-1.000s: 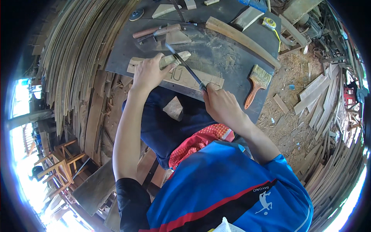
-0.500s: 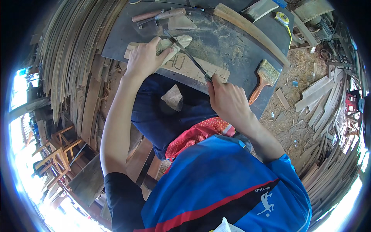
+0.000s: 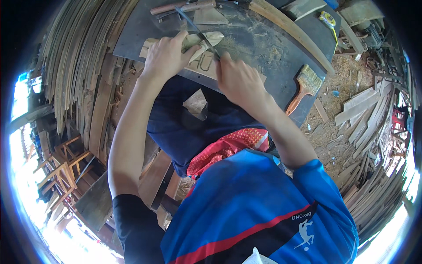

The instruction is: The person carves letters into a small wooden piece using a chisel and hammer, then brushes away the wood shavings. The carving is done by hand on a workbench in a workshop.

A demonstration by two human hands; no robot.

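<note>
Far left: long boards (image 3: 79,66) stacked side by side next to the dark worktable (image 3: 132,37). Next, my left hand (image 3: 165,57), thumb and fingers parted only by the thickness of the wood piece (image 3: 214,38) they grasp; its free end points right, long axis roughly left-right, held over a flat board (image 3: 212,69) at the table's near edge. Writing on the board: large dark handwritten characters just beside my thumb. Across the wood piece runs a narrow dark file-like tool (image 3: 192,24), long axis diagonal, tip away from me and to the left, near end at my right hand (image 3: 241,79). Those fingers are curled tight round that end; the handle is hidden within. On my blue shirt (image 3: 246,198): small pale capitals, upside down in this view, beside a pale figure. Rightmost on the table: paintbrush (image 3: 310,81), wooden handle toward me, then a yellow tape measure (image 3: 327,19), its markings too small to read
</note>
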